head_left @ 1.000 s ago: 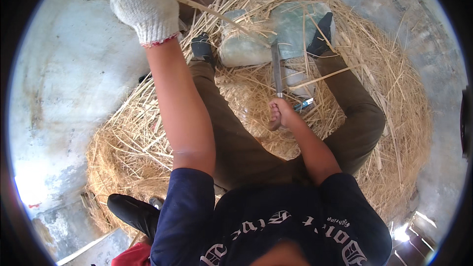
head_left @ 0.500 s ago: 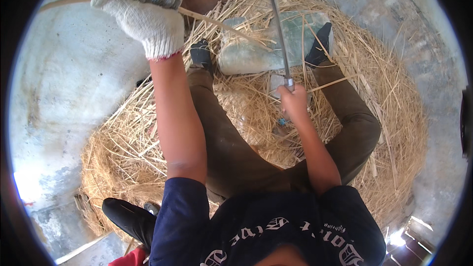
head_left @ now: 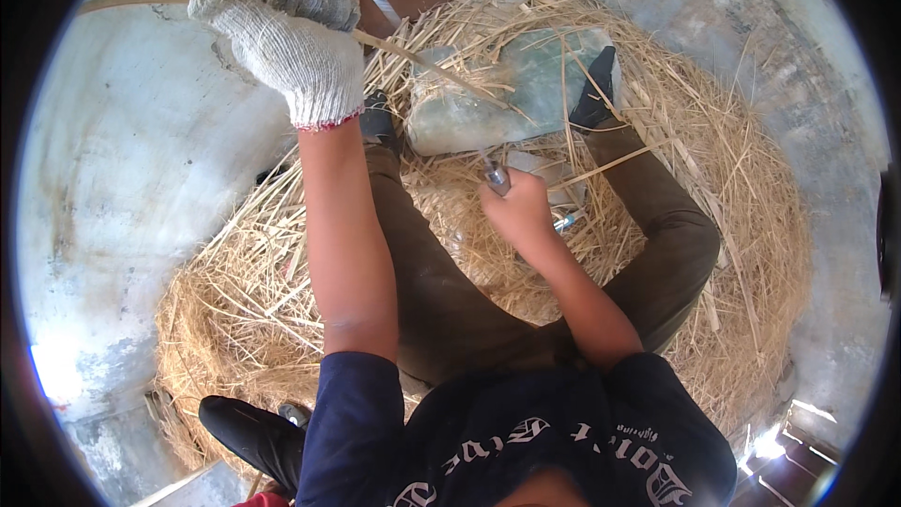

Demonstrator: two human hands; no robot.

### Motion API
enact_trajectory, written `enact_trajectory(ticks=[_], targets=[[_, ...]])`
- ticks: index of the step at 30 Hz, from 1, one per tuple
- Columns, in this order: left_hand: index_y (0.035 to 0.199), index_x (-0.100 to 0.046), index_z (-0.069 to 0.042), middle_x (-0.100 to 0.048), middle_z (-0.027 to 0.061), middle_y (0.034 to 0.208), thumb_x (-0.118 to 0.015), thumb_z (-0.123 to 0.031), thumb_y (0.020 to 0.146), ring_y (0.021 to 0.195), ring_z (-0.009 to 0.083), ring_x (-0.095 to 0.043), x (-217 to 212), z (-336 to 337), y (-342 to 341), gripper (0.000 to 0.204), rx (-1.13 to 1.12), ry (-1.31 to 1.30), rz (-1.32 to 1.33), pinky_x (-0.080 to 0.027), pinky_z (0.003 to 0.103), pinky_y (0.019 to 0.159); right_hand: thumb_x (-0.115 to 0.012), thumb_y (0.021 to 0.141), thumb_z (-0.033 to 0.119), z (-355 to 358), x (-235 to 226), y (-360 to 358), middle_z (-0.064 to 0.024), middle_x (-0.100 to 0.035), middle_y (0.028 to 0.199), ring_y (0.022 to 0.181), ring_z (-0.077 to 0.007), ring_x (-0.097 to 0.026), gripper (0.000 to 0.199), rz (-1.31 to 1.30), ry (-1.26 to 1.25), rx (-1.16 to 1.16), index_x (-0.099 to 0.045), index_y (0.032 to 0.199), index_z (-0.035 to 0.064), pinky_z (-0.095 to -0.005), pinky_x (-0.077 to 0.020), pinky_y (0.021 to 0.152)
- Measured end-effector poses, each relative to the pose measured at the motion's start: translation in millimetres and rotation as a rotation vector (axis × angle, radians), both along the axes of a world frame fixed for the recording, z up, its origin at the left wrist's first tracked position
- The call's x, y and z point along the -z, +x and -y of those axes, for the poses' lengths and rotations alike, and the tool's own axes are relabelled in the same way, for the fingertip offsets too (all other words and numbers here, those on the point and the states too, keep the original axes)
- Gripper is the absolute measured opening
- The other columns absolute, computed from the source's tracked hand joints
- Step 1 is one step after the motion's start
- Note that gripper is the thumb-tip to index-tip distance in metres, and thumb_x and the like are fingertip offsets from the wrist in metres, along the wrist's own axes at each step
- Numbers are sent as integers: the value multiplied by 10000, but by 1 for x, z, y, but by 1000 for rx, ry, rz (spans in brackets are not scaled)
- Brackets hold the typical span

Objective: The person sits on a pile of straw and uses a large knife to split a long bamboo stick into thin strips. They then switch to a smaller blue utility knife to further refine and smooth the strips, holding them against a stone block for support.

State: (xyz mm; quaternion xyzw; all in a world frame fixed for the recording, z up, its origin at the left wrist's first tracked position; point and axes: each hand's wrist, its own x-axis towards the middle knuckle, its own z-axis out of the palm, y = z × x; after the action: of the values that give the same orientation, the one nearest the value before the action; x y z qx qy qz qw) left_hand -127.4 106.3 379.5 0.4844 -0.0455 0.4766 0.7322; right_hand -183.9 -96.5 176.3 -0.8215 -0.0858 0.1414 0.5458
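Note:
My left hand (head_left: 291, 42), in a white knitted glove, is raised at the upper left. Its fingers are wrapped round a long, thin bamboo strip (head_left: 422, 63), which extends past the glove on both sides. The strip's right end slopes down over a greenish slab (head_left: 554, 70). Bare and closed, my right hand (head_left: 519, 207) grips the grey handle of a long knife (head_left: 496, 176) just in front of the slab. Motion blurs most of the blade. A pale streak near the glove may be its tip, but I cannot tell.
Straw-like shavings and split strips (head_left: 741, 197) heap around my outstretched legs (head_left: 450, 291). Behind my right hand lies a small grey block (head_left: 544, 174), with a blue-and-white object (head_left: 565, 222) beside it. A curved concrete wall (head_left: 141, 178) encloses the heap. Another person's black-clad leg (head_left: 253, 427) shows at the lower left.
My right hand has moved left with the knife, and its blade has swung from upright into a blur. My left hand, still on the bamboo strip, has shifted slightly right and down.

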Motion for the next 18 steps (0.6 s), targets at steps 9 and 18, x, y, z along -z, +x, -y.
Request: enact_trajectory(ticks=[9, 18], targets=[[602, -249, -205, -159, -43, 519, -400, -968, 765, 485, 144, -126, 10, 16, 8, 795, 132, 98, 25, -108, 343, 485, -676, 873, 205, 15, 55, 13, -192, -687, 705, 629, -342, -675, 216, -83, -69, 83, -703, 845, -8, -437, -511, 622], [584, -226, -217, -163, -55, 506, -426, -965, 754, 494, 130, -112, 30, 40, 13, 793, 231, -20, -57, -97, 338, 484, -690, 854, 223, 19, 109, 25, -215, -695, 735, 715, -361, -710, 218, -208, -190, 196, -727, 876, 9, -456, -527, 668]])
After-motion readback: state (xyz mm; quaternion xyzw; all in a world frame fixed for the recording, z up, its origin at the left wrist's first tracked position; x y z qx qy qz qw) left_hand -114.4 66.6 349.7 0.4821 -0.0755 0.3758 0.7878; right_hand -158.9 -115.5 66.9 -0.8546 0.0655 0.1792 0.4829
